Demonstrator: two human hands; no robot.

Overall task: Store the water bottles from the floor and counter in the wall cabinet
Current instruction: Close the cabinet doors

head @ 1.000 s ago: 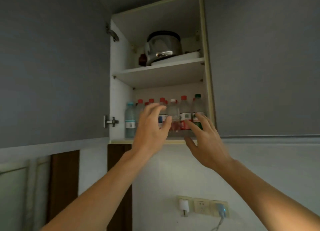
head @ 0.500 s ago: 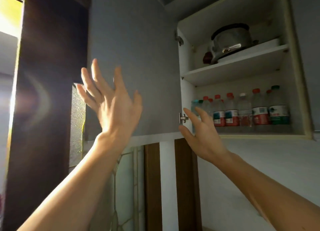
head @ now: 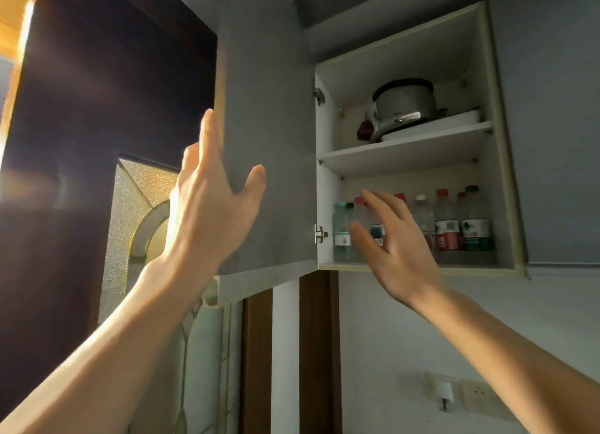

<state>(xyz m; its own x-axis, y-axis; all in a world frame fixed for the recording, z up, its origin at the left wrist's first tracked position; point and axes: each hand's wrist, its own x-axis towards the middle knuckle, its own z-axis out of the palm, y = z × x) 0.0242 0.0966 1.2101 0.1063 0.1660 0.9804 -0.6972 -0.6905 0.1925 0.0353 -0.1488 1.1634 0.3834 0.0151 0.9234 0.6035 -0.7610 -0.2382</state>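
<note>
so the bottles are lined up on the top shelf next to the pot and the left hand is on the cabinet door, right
Not quite. The head view shows the water bottles lined up on the bottom shelf; the pot stands alone above them on the top shelf. The left hand is indeed on the cabinet door.

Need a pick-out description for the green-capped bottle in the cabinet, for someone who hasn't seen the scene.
Find the open wall cabinet and look at its lower shelf, under the one with the steel pot. A row of water bottles stands there. The green-capped bottle is the last one at the right end, against the side wall; its label is white over green, while the neighbour beside it has a red cap and red label.
</note>
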